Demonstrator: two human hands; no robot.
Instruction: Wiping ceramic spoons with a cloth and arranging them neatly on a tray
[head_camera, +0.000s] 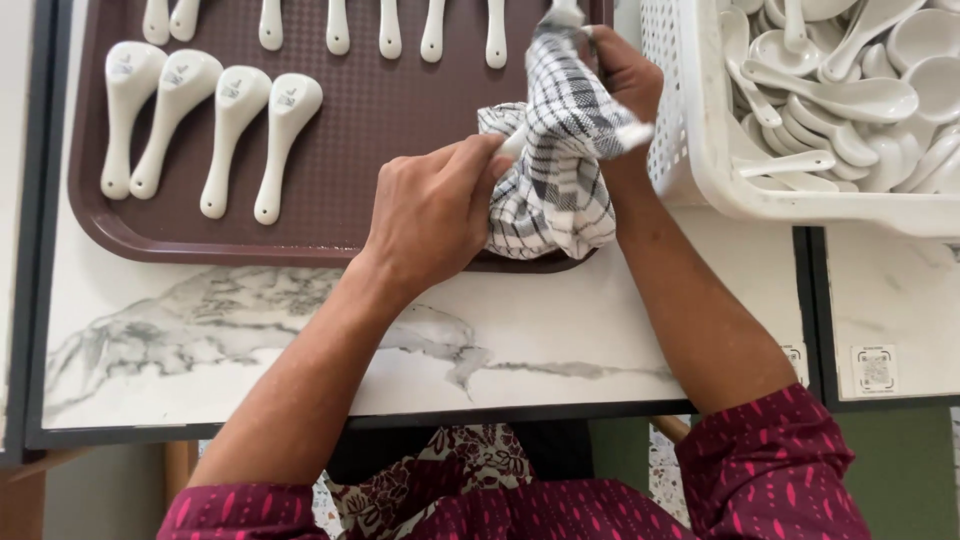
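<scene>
My left hand (430, 212) pinches the handle end of a white ceramic spoon (515, 143) that is mostly wrapped in a black-and-white checked cloth (560, 160). My right hand (625, 80) grips the upper part of the cloth around the spoon's hidden bowl. Both hands hover over the right end of a brown tray (350, 120). On the tray lie white spoons (215, 125) in two rows, bowls toward the far side in the near row.
A white plastic basket (690, 130) at the right holds several loose white spoons (850, 90). The tray rests on a marble-patterned table (250, 340) with a dark frame. A second table top (890, 310) adjoins at the right.
</scene>
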